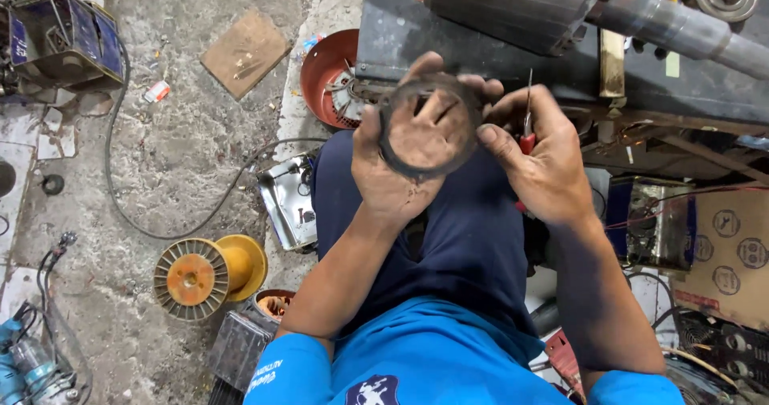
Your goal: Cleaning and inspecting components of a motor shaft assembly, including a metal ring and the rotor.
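Observation:
My left hand (394,177) holds a dark, grimy metal ring (388,145) up in front of me, its fingers showing through the ring's opening. My right hand (545,161) touches the ring's right edge with the thumb and also grips a thin tool with a red handle (527,137), its metal shaft pointing up. Both hands hover over my lap, clad in dark blue trousers, just in front of a dark metal workbench (481,52).
A large metal cylinder with a shaft (561,4) lies on the bench. A red fan cover (328,72) sits on the floor beside it. A yellow wire spool (208,273), a metal box (290,201), a black cable (120,181) and cardboard (725,253) surround me.

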